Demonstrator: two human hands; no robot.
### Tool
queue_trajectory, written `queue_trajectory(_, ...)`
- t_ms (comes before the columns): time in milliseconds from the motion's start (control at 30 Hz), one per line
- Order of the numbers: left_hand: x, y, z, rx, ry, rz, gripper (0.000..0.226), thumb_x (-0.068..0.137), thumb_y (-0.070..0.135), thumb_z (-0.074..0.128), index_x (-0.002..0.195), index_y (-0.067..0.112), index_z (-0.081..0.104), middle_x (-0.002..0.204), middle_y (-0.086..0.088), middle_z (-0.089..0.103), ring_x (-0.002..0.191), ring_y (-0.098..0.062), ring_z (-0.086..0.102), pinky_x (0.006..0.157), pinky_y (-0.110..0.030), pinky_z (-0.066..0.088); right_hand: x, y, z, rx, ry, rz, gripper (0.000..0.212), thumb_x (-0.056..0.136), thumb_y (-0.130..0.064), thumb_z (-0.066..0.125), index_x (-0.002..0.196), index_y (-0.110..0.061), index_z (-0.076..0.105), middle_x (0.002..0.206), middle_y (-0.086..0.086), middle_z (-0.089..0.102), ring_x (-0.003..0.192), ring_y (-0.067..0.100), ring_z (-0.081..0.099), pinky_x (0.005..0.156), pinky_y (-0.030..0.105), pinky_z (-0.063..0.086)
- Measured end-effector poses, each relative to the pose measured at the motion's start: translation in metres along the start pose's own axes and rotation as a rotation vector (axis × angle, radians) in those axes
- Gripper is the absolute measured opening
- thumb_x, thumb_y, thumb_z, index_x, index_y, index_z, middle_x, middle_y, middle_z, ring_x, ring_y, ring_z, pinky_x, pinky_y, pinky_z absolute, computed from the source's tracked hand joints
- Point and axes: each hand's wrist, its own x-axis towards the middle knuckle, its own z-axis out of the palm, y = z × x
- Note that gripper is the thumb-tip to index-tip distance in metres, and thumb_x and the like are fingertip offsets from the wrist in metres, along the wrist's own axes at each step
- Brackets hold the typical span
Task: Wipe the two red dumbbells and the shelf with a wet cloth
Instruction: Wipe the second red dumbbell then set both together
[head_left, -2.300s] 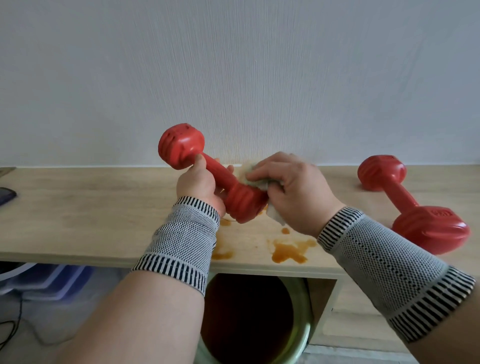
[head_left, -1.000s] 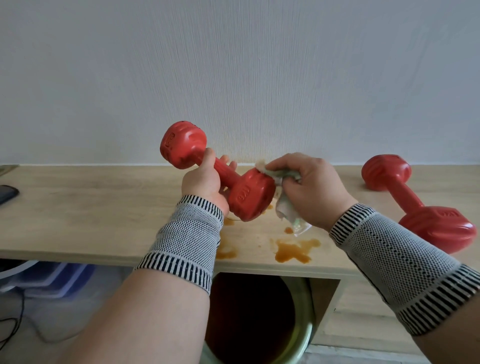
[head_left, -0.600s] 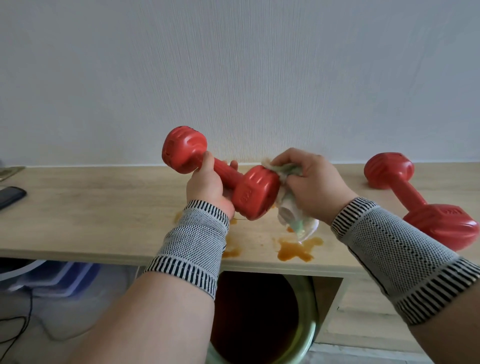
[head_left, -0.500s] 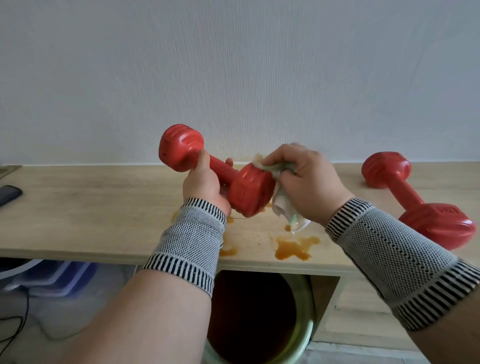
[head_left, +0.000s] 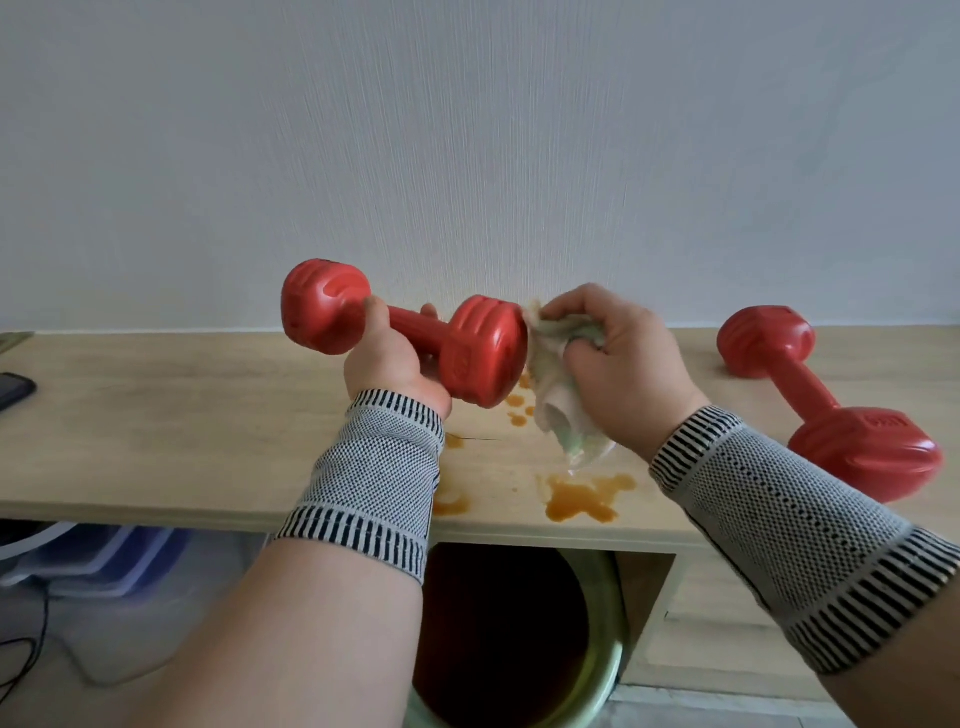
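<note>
My left hand (head_left: 392, 364) grips the handle of a red dumbbell (head_left: 480, 351) and holds it above the wooden shelf (head_left: 182, 415), nearly level. My right hand (head_left: 621, 371) holds a crumpled pale green cloth (head_left: 558, 395) and presses it against the dumbbell's right end. The cloth's loose tail hangs down toward the shelf. A second red dumbbell (head_left: 831, 410) lies on the shelf at the right, one end toward the wall. Brown liquid stains (head_left: 584, 496) mark the shelf below my hands.
A white wall rises directly behind the shelf. A dark phone (head_left: 13, 389) lies at the shelf's left edge. Under the shelf stands a green bucket (head_left: 597, 675) with brown liquid, beside a blue-and-white plastic bin (head_left: 93, 561) and cables at the left.
The held dumbbell has tilted from steeply slanted to nearly level. My right hand with the cloth has shifted from the dumbbell's near side to its right end face.
</note>
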Motion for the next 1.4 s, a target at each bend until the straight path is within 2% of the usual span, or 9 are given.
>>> queue_trajectory(133, 0.002, -0.005, -0.002, 0.068, 0.001, 0.039, 0.023, 0.091, 0.036, 0.064, 0.096, 0.015, 0.055, 0.094, -0.006, 0.067, 0.065, -0.014, 0.071, 0.073, -0.043, 0.06, 0.002, -0.003, 0.005, -0.019, 0.025, -0.074, 0.035, 0.082, 0.005, 0.046, 0.1, -0.018, 0.065, 0.096, -0.008, 0.058, 0.085, 0.005, 0.054, 0.073, 0.006, 0.04)
queue_trajectory(267, 0.008, -0.011, -0.006, 0.193, -0.005, 0.126, 0.026, 0.093, 0.036, 0.06, 0.104, 0.013, 0.057, 0.091, -0.005, 0.068, 0.065, -0.011, 0.071, 0.073, -0.043, 0.06, -0.004, -0.006, 0.011, -0.172, -0.049, -0.352, 0.029, 0.077, -0.008, 0.043, 0.087, -0.016, 0.069, 0.091, -0.006, 0.056, 0.086, 0.02, 0.054, 0.074, 0.028, 0.045)
queue_trajectory(367, 0.011, -0.01, -0.008, 0.235, -0.016, 0.163, 0.022, 0.093, 0.036, 0.06, 0.098, 0.015, 0.057, 0.101, -0.007, 0.068, 0.069, -0.012, 0.07, 0.073, -0.038, 0.06, -0.008, -0.008, 0.015, -0.283, -0.099, -0.509, 0.029, 0.074, 0.001, 0.049, 0.079, -0.018, 0.071, 0.09, -0.001, 0.062, 0.084, 0.023, 0.052, 0.069, 0.029, 0.045)
queue_trajectory(567, 0.01, -0.009, -0.009, 0.232, -0.089, 0.17, 0.023, 0.093, 0.034, 0.061, 0.097, 0.012, 0.059, 0.097, -0.004, 0.067, 0.071, -0.014, 0.072, 0.063, -0.034, 0.058, 0.005, 0.005, 0.005, -0.141, -0.104, -0.111, 0.027, 0.081, 0.001, 0.051, 0.089, -0.021, 0.065, 0.084, -0.009, 0.058, 0.075, 0.006, 0.054, 0.066, 0.009, 0.042)
queue_trajectory(800, 0.011, -0.01, -0.007, 0.289, -0.153, 0.228, 0.028, 0.095, 0.034, 0.057, 0.104, 0.008, 0.061, 0.104, -0.007, 0.067, 0.073, -0.014, 0.071, 0.072, -0.036, 0.057, -0.009, -0.014, 0.012, -0.277, -0.141, -0.508, 0.03, 0.075, -0.005, 0.046, 0.078, -0.017, 0.073, 0.089, -0.003, 0.064, 0.081, 0.023, 0.054, 0.067, 0.029, 0.046)
queue_trajectory(933, 0.01, -0.008, -0.008, 0.258, -0.189, 0.16, 0.02, 0.096, 0.035, 0.056, 0.103, 0.016, 0.059, 0.109, -0.002, 0.07, 0.084, -0.015, 0.073, 0.065, -0.034, 0.057, 0.0, -0.002, 0.002, -0.154, -0.128, -0.152, 0.03, 0.081, 0.0, 0.05, 0.088, -0.02, 0.071, 0.087, -0.007, 0.06, 0.074, 0.004, 0.056, 0.065, 0.007, 0.042)
queue_trajectory(1033, 0.008, -0.004, -0.006, 0.3, -0.245, 0.128, 0.025, 0.098, 0.036, 0.052, 0.115, 0.019, 0.057, 0.112, 0.0, 0.07, 0.089, -0.019, 0.073, 0.082, -0.048, 0.056, 0.003, 0.006, -0.003, -0.037, -0.137, 0.032, 0.032, 0.082, 0.002, 0.051, 0.087, -0.026, 0.066, 0.081, -0.014, 0.062, 0.065, -0.009, 0.056, 0.057, 0.003, 0.041)
queue_trajectory(1267, 0.009, -0.008, -0.006, 0.374, -0.316, 0.053, 0.031, 0.1, 0.036, 0.046, 0.125, 0.02, 0.053, 0.118, 0.004, 0.068, 0.084, -0.027, 0.073, 0.088, -0.059, 0.05, 0.004, 0.005, -0.003, -0.005, -0.167, 0.026, 0.034, 0.081, 0.006, 0.053, 0.087, -0.023, 0.069, 0.081, -0.018, 0.061, 0.076, -0.007, 0.056, 0.065, -0.001, 0.041)
queue_trajectory(1400, 0.012, -0.01, -0.006, 0.347, -0.301, 0.044, 0.028, 0.101, 0.035, 0.044, 0.121, 0.017, 0.053, 0.112, 0.0, 0.069, 0.073, -0.022, 0.071, 0.076, -0.042, 0.054, 0.0, 0.0, -0.002, -0.109, -0.171, -0.146, 0.031, 0.076, 0.003, 0.05, 0.08, -0.02, 0.07, 0.085, -0.007, 0.062, 0.079, 0.007, 0.057, 0.069, 0.01, 0.043)
